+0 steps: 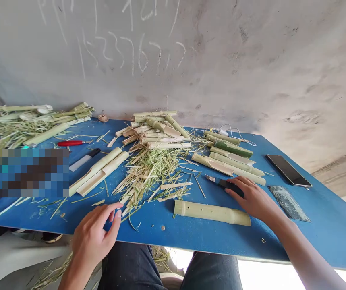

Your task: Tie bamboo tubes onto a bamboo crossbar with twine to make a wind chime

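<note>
A pale green bamboo tube (212,212) with small holes lies near the front edge of the blue table (326,225). My right hand (253,198) rests just behind it, fingers laid over the dark handle of a small knife (224,184). My left hand (96,235) hovers at the table's front edge with fingers loosely curled and apart, holding nothing, close to a heap of bamboo shavings (150,171).
Cut bamboo pieces are stacked at the centre back (157,131) and to the right (231,159). Two split halves (100,171) lie left of centre. Also here: a red-handled tool (71,143), a black-handled blade (83,159), a phone (288,170), sandpaper (287,202).
</note>
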{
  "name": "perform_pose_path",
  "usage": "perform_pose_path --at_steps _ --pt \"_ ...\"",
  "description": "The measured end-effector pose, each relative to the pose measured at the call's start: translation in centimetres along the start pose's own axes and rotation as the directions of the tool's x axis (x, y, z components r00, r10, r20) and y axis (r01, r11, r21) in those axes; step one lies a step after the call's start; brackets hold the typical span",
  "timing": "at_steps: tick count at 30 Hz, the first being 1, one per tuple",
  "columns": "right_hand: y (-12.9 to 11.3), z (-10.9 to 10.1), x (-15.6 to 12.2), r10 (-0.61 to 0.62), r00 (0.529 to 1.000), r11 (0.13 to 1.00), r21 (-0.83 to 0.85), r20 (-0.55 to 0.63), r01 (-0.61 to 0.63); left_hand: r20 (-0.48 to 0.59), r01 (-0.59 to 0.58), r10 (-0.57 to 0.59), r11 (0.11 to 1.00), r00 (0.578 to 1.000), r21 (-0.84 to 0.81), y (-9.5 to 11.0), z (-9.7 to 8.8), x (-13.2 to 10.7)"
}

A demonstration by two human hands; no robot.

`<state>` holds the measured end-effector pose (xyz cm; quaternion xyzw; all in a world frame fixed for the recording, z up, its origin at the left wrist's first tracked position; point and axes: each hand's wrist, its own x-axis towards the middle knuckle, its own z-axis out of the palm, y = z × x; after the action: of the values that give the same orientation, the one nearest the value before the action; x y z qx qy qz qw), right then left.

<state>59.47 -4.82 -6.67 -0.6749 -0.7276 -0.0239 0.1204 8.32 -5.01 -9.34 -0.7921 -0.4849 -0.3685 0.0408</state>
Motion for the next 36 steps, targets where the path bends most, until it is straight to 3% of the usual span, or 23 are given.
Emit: perform_pose_path --at_steps 3,7,11,14,21,24,31,36 --pt "0.2 0.6 -0.2 0.014 1.0 0.998 0.056 -0.026 -0.013 0.019 0.05 -0.048 0.995 0.999 -0.09 -1.2 -2.1 1.2" --pt "0.4 0.9 -0.3 0.017 0.998 0.996 0.092 -0.054 -0.012 0.026 0.163 -0.166 0.983 0.986 0.089 -5.2 -4.1 5.1" --pt "0.5 0.9 -0.4 0.023 0.998 0.994 0.109 -0.062 -0.016 0.169 0.233 -0.313 0.897 0.934 0.375 -8.5 -3.0 9.1" --pt "0.5 0.9 -0.3 0.025 0.997 0.994 0.112 -0.066 -0.018 0.242 0.223 -0.352 0.872 0.904 0.435 -9.4 -1.7 10.4" --pt "0.4 0.9 -0.3 0.033 0.998 0.994 0.103 -0.054 -0.027 0.328 0.193 -0.341 0.892 0.881 0.408 -10.2 -0.8 10.2" --pt "0.3 0.8 -0.4 0.031 0.998 0.994 0.104 -0.051 -0.025 0.316 0.169 -0.318 0.891 0.894 0.42 -10.3 -0.7 9.9" --pt "0.1 0.6 -0.7 0.044 0.999 0.993 0.109 -0.018 -0.042 0.392 0.035 -0.181 0.936 0.902 0.351 -10.8 -2.8 7.4" --pt "-0.2 0.3 -0.8 0.056 0.998 0.993 0.108 -0.007 -0.055 0.355 0.14 -0.243 0.946 0.902 0.292 -11.4 -3.1 6.3"
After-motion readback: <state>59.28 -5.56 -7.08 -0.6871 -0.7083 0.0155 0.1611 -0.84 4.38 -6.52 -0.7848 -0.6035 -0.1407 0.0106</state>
